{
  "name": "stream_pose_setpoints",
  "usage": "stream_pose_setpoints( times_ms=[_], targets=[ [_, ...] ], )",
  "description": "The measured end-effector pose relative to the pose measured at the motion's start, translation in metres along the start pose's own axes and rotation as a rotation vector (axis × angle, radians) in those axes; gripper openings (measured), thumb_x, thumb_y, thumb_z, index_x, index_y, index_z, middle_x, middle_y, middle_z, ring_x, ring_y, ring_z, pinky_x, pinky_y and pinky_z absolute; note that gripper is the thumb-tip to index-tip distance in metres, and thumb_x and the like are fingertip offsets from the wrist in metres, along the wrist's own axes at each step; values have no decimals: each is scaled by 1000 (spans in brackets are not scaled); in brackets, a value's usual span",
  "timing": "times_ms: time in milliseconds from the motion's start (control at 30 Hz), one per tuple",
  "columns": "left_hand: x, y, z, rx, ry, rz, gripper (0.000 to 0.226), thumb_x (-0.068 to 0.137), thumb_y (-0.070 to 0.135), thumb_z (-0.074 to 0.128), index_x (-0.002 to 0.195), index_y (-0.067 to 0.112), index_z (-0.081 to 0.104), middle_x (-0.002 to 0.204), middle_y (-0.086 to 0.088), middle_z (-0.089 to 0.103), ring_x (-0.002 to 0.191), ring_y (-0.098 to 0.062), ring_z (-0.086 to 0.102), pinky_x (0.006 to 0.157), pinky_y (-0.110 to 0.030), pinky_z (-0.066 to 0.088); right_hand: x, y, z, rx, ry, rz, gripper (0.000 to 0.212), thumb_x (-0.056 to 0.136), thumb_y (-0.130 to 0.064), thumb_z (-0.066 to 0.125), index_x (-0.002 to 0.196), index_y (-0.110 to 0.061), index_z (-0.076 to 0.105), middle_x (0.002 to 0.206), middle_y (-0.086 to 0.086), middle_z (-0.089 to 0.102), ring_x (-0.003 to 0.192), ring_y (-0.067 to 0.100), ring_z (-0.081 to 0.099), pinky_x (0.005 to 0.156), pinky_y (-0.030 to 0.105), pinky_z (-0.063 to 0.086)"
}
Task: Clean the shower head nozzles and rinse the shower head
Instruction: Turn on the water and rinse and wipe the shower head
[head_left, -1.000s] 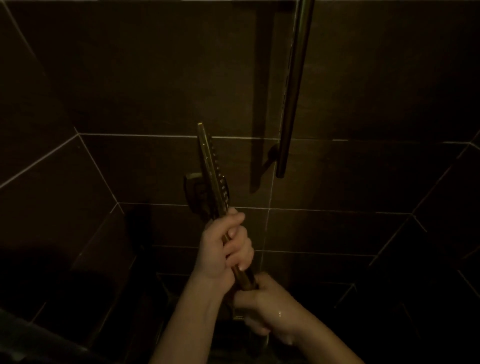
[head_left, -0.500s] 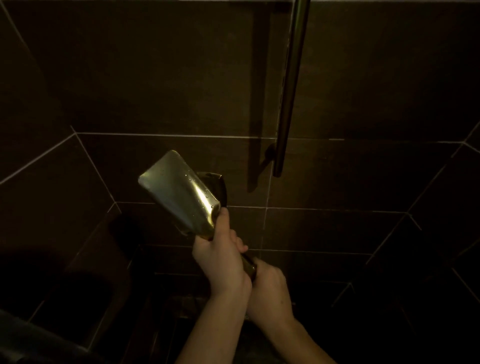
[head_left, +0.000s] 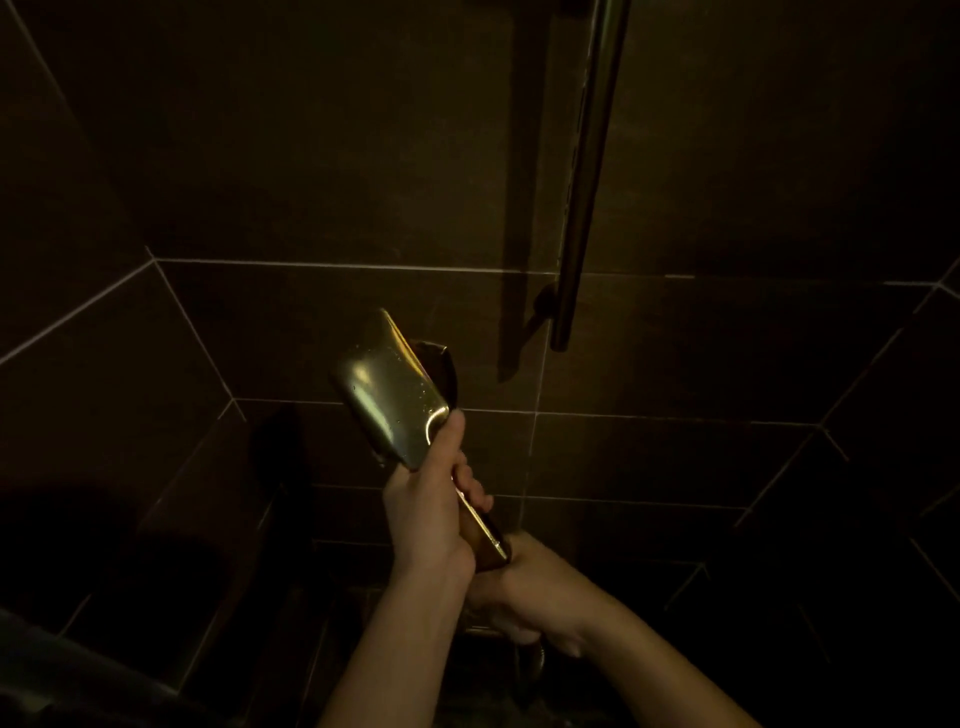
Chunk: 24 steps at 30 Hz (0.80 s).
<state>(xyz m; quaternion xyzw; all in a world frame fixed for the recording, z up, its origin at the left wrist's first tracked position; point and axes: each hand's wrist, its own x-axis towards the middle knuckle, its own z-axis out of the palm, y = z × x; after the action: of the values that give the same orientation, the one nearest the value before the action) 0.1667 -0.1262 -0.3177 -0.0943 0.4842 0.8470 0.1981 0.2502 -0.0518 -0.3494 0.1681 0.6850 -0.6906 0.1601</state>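
Note:
A shiny rectangular metal shower head (head_left: 392, 392) with water drops on it is held up in front of the dark tiled wall. Its smooth back faces me; the nozzle side is turned away and hidden. My left hand (head_left: 431, 512) is closed around the handle just below the head, thumb resting against the head's lower corner. My right hand (head_left: 524, 587) grips the bottom end of the handle, lower and to the right. The hose is too dark to make out.
A vertical metal slide rail (head_left: 587, 176) is fixed to the wall above right, ending at a bracket (head_left: 545, 306). A round wall fitting (head_left: 441, 371) sits just behind the head. Dark tiled walls (head_left: 260, 156) close in left and right. A dark ledge lies at lower left.
The shower head has turned from edge-on to showing its smooth back, then rotated a little further and risen slightly. Both hands have kept their hold on the handle.

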Motion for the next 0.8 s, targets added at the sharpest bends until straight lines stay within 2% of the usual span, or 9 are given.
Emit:
stream_pose_setpoints(
  times_ms=[100, 200, 300, 467, 500, 567, 633, 700, 800],
  targets=[
    [0, 2, 1, 62, -35, 13, 27, 78, 31, 84, 87, 15, 65, 50, 7, 51, 40, -7, 45, 37, -23, 40, 5, 2, 7, 3, 42, -28, 9, 81, -17, 63, 73, -19, 60, 53, -1, 44, 40, 11, 36, 39, 22, 29],
    [5, 7, 0, 64, -106, -43, 23, 80, 17, 73, 65, 18, 56, 46, 6, 40, 35, -9, 33, 34, -23, 29, 8, 4, 13, -42, 74, -69, 14, 82, -30, 66, 70, -24, 62, 60, 1, 51, 45, 12, 43, 44, 23, 35],
    [7, 12, 1, 103, -283, -66, 34, 75, 13, 66, 48, 22, 47, 41, 7, 33, 31, -10, 27, 35, -22, 28, 7, 6, 16, 5, 107, -124, 9, 80, -24, 66, 81, -15, 63, 60, 5, 48, 42, 13, 40, 40, 24, 32],
    [14, 25, 1, 104, -559, -165, 37, 72, 11, 65, 47, 21, 40, 36, 7, 31, 27, -9, 27, 32, -19, 28, 3, 6, 18, 152, 56, -103, 5, 77, -13, 61, 74, -17, 60, 53, 1, 44, 39, 12, 37, 37, 22, 29],
    [15, 26, 0, 98, -560, -188, 35, 75, 11, 66, 50, 20, 43, 37, 7, 32, 27, -9, 28, 32, -19, 29, 4, 5, 19, 196, 30, -75, 9, 78, -12, 61, 72, -18, 59, 53, -1, 44, 39, 12, 37, 37, 22, 28],
    [15, 24, 0, 144, -425, -168, 25, 81, 15, 72, 64, 17, 54, 43, 6, 40, 32, -9, 36, 33, -22, 33, 6, 3, 21, 252, -5, -31, 9, 79, -13, 62, 74, -20, 59, 53, -3, 45, 40, 11, 36, 37, 22, 26],
    [13, 14, 1, 277, -218, -18, 14, 85, 24, 76, 83, 17, 64, 49, 5, 51, 40, -9, 49, 38, -23, 42, 10, 3, 25, 198, 47, -43, 6, 83, -18, 63, 77, -19, 61, 55, -3, 50, 42, 11, 41, 40, 24, 31],
    [11, 5, 2, 411, -78, 137, 20, 86, 32, 77, 100, 21, 67, 56, 5, 60, 47, -7, 59, 45, -21, 49, 15, 5, 27, 96, 144, -83, 17, 88, -22, 62, 71, -24, 65, 60, -2, 59, 51, 13, 53, 51, 28, 44],
    [6, -2, 3, 472, -41, 180, 21, 89, 34, 74, 96, 17, 67, 52, 7, 58, 43, -7, 57, 43, -20, 48, 18, 10, 29, 39, 250, -124, 26, 88, -20, 62, 63, -26, 66, 66, -4, 66, 65, 14, 64, 64, 29, 52]
  ],
)
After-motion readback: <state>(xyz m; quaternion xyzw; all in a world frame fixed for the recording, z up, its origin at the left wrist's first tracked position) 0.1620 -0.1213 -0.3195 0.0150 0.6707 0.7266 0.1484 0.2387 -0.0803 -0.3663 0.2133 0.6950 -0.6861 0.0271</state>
